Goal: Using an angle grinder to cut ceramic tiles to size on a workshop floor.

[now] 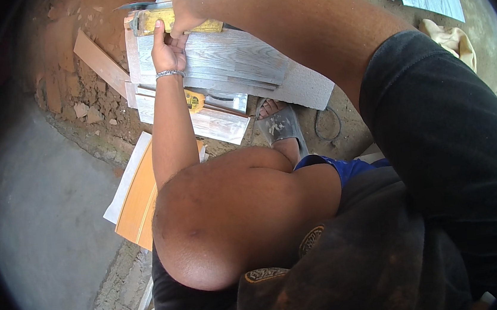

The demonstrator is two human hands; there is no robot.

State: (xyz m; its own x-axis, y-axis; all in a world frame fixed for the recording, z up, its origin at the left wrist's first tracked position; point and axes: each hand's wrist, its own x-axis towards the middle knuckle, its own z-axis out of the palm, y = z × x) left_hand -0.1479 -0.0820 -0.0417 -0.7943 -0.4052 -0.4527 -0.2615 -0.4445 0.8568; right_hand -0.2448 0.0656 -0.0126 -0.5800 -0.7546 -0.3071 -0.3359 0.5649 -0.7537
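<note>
Head view: the yellow tool (167,17) is at the top, over the far edge of flat gray boards (233,55) with wavy lines like wood. I see the right hand (185,11) wrapped around it. The left hand (168,54) has its thumb up against it, but I can't tell if its fingers squeeze. Under the boards is a pale block (311,88). Nearer lie a yellow tape measure (195,101) and an orange board (133,205).

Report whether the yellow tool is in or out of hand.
In hand: the right hand grips the yellow tool; the left hand's thumb touches it.
</note>
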